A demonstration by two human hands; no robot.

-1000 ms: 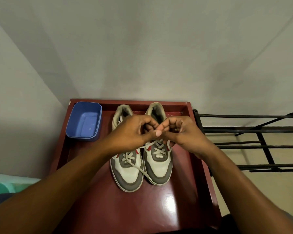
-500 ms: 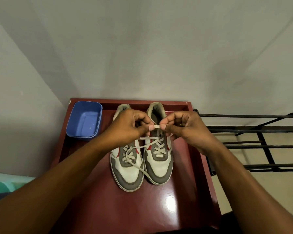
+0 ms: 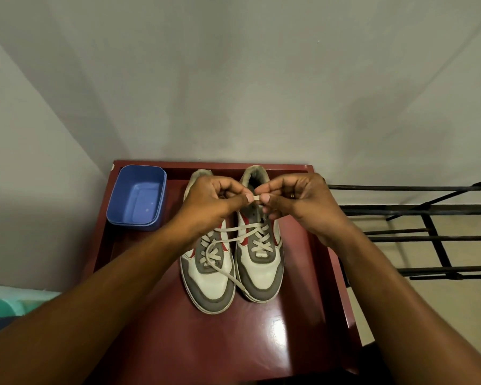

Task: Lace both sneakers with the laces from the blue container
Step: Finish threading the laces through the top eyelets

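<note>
The fingers (image 3: 245,198) of the left hand (image 3: 211,202) and right hand (image 3: 299,202) are pinched on the lace (image 3: 257,197) above the right sneaker (image 3: 261,269) (half laced); the tip is best kept flat for the next eyelet.

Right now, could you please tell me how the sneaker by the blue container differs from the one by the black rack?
The container-side sneaker reaches nearer the camera than the rack-side sneaker. A loose lace end trails across the container-side sneaker's toe; the rack-side sneaker's strands lead up toward the left hand and right hand, which pinch a lace. Both are white, grey and red.
</note>
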